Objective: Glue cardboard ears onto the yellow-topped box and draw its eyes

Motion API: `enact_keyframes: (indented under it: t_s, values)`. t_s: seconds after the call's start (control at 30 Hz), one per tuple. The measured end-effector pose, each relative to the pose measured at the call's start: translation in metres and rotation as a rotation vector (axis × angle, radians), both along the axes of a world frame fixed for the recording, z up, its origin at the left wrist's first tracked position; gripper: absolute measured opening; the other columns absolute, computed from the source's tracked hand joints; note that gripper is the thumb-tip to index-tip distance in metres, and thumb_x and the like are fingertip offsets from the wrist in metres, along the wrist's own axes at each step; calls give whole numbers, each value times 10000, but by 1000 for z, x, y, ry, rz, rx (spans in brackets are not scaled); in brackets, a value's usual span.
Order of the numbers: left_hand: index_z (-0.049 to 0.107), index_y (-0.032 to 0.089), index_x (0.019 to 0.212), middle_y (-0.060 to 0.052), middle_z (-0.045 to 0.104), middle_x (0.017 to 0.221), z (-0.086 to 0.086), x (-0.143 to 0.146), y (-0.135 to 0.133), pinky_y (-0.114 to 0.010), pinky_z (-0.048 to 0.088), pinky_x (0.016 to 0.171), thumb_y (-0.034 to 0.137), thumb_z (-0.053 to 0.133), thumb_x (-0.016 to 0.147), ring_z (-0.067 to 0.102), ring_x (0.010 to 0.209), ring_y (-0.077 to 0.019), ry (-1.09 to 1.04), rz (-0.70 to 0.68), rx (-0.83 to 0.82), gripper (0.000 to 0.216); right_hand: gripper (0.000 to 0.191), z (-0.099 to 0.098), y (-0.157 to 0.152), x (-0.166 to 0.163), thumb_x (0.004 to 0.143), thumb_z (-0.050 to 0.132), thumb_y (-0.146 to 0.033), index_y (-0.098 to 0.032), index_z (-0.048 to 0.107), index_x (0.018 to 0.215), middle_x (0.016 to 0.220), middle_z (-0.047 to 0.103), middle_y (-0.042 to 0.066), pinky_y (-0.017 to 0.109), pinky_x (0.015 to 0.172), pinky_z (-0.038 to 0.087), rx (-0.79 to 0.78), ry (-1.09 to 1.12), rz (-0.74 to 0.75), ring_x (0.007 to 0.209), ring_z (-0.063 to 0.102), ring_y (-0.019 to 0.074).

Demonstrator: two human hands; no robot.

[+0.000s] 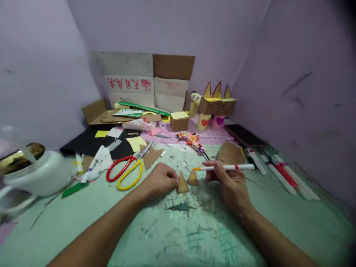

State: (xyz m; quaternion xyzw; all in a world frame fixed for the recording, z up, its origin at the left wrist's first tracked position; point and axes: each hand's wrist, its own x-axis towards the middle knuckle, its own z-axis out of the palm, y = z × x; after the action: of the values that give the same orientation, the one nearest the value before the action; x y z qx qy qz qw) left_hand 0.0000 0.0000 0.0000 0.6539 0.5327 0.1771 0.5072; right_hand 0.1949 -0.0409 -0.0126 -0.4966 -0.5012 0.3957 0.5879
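Note:
My left hand (162,180) is closed, its fingertips pinching the left edge of a small cardboard triangle (183,185) with a yellow face. Just right of it, a second yellow-faced triangle (193,178) rests on the green table, close to my right hand's fingers. My right hand (232,185) is closed around a white marker pen (224,167), which lies level across the fingers with its orange-yellow tip pointing left above the second triangle. A pair of scissors (133,167) with one red and one yellow handle lies partly spread, left of my left hand.
A brown cardboard piece (230,154) lies beyond my right hand, with several markers (286,176) and a dark phone-like slab (244,135) to the right. Cardboard figures (210,106) and a small box (179,122) stand behind. A white pot (41,178) is at left.

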Motion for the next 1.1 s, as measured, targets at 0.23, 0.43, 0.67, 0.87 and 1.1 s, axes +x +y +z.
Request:
enact_keyframes:
  t_s: [0.23,0.43,0.67,0.87,1.1]
  values:
    - [601,131,512,43,463,459,3,1,-4,-226,269,469,191,538,554,354,472,-88,-14,4,7,96,251,-12,3,-14,868,539,-372,-181,622,729,543,527,-32,220,465,335,112,-113,116,486,457,94]
    - [627,125,535,28,499,486,0,0,-2,-230,288,483,213,554,544,385,494,-98,-43,4,7,114,165,-19,1,-11,878,545,-330,-192,615,821,619,553,-19,239,514,354,131,-160,207,565,487,115]
    - [662,118,560,23,508,481,-1,1,-2,-232,288,478,227,572,542,386,486,-98,-61,7,-4,143,136,-19,2,-11,877,552,-299,-194,626,831,672,580,-11,239,538,383,162,-179,245,591,506,117]
    - [677,110,554,21,518,485,0,1,-3,-227,297,484,195,572,530,387,491,-94,-76,20,-5,137,151,-20,1,-10,885,539,-292,-192,614,798,627,558,-22,233,515,365,157,-203,254,558,488,110]
    - [692,105,559,22,516,466,2,2,-3,-228,281,464,176,575,531,370,470,-90,-66,28,-12,140,146,-19,0,-10,884,541,-280,-191,624,803,627,567,-20,229,511,362,178,-192,236,556,491,108]
